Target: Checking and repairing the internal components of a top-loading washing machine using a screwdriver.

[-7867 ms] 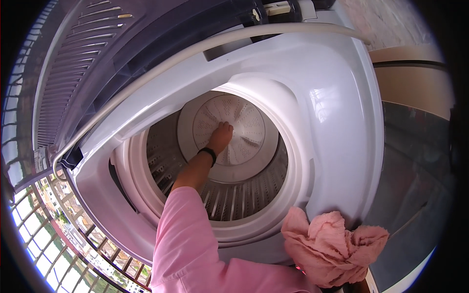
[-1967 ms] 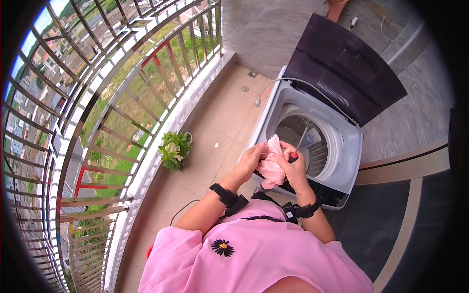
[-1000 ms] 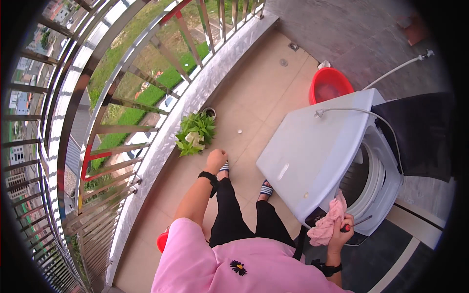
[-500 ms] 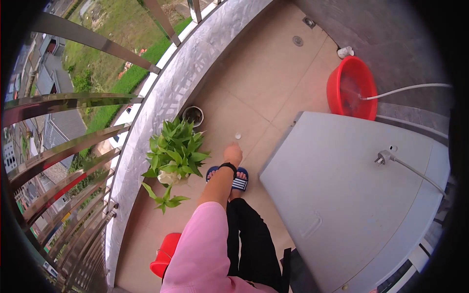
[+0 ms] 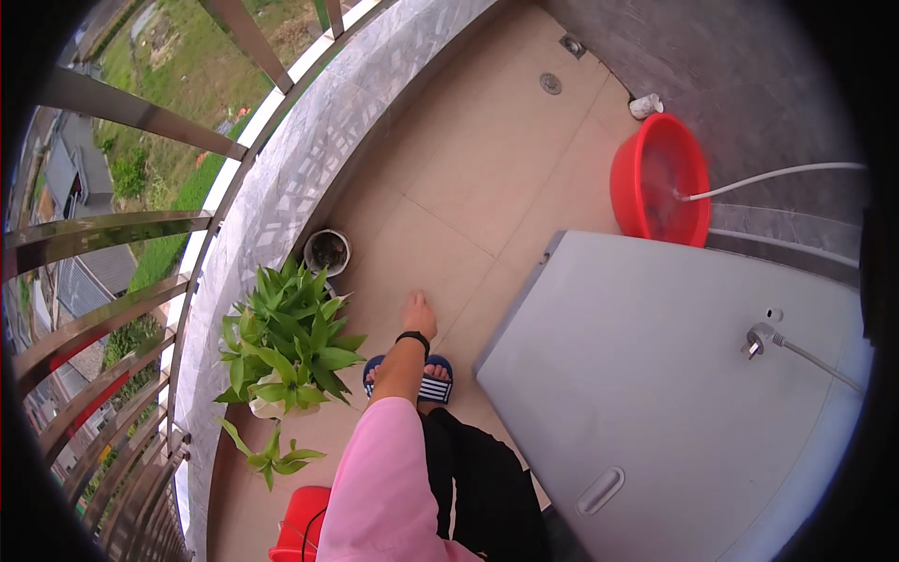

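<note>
My left hand (image 5: 420, 317), with a dark band (image 5: 414, 339) at the wrist and a pink sleeve (image 5: 379, 478), reaches down above the tiled floor. Its fingers look curled together, and whatever they may hold is hidden. Just below it on the floor are my feet in blue slippers with white stripes (image 5: 434, 388). To the left of the hand stands a leafy green potted plant (image 5: 292, 337), apart from it. Behind the plant sits a small round pot (image 5: 328, 251) with dark contents. My right hand does not show.
A large grey appliance (image 5: 655, 375) fills the right, with a loose plug and cable (image 5: 760, 341) on it. Behind it, a white hose runs into a red basin (image 5: 660, 178). A red bucket (image 5: 304, 520) stands lower left. Metal railings (image 5: 112, 225) line the left ledge.
The view has shifted, so the floor and objects sit lower and further left. A small white round thing beyond my left hand no longer shows.
</note>
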`<state>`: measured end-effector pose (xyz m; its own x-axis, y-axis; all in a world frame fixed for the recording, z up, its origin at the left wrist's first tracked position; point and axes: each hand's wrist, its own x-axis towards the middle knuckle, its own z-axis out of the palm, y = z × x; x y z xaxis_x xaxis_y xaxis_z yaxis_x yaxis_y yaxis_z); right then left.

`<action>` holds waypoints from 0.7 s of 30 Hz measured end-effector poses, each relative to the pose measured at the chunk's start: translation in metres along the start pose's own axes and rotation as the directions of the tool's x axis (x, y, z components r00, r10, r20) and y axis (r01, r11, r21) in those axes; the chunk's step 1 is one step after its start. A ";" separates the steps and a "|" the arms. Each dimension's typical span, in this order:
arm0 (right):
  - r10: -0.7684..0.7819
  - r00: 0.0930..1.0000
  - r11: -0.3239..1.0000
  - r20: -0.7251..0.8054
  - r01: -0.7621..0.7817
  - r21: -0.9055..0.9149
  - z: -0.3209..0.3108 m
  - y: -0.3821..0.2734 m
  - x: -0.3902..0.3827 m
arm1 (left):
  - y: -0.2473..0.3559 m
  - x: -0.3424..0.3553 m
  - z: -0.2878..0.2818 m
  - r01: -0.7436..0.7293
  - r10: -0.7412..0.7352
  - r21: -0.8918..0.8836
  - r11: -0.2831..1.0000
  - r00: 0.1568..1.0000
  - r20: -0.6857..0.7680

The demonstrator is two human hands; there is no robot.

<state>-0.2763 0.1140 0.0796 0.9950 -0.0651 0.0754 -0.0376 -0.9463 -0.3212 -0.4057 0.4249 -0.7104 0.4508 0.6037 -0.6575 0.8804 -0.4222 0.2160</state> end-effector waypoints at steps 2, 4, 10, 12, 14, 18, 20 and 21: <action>-0.010 1.000 1.000 0.014 0.010 0.015 -0.007 0.004 0.000 | 0.002 -0.018 -0.015 0.013 -0.012 -0.054 0.998 1.000 0.024; -0.019 0.999 0.999 0.032 0.018 0.033 -0.017 0.008 0.003 | -0.002 -0.049 -0.036 -0.071 0.050 -0.247 0.966 0.995 -0.090; -0.213 0.962 0.955 0.168 0.169 0.243 -0.046 0.021 0.012 | 0.030 -0.179 -0.167 -0.228 0.012 -0.656 0.719 0.949 -0.316; -0.182 0.974 0.957 0.137 0.144 0.254 -0.044 0.007 0.010 | 0.032 -0.221 -0.209 -0.251 0.022 -0.687 0.682 0.946 -0.325; -0.228 0.960 0.927 0.163 0.162 0.339 -0.051 -0.011 0.003 | 0.034 -0.273 -0.263 -0.253 0.027 -0.713 0.654 0.950 -0.312; -0.332 0.924 0.859 0.191 0.212 0.467 -0.045 0.010 0.025 | 0.046 -0.385 -0.367 -0.214 0.048 -0.838 0.501 0.974 -0.221; -0.386 0.861 0.888 0.333 0.249 0.386 -0.048 0.031 0.048 | 0.050 -0.436 -0.410 -0.125 0.182 -0.953 0.278 0.980 -0.075; -0.368 0.815 0.913 0.447 0.224 0.342 -0.063 0.013 0.045 | 0.061 -0.458 -0.427 -0.126 0.173 -0.950 0.285 0.982 -0.079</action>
<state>-0.2381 0.0789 0.1387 0.8662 0.4367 -0.2428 0.2204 -0.7701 -0.5987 -0.4961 0.4114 -0.0878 0.6066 0.5728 -0.5513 0.3334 0.4462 0.8305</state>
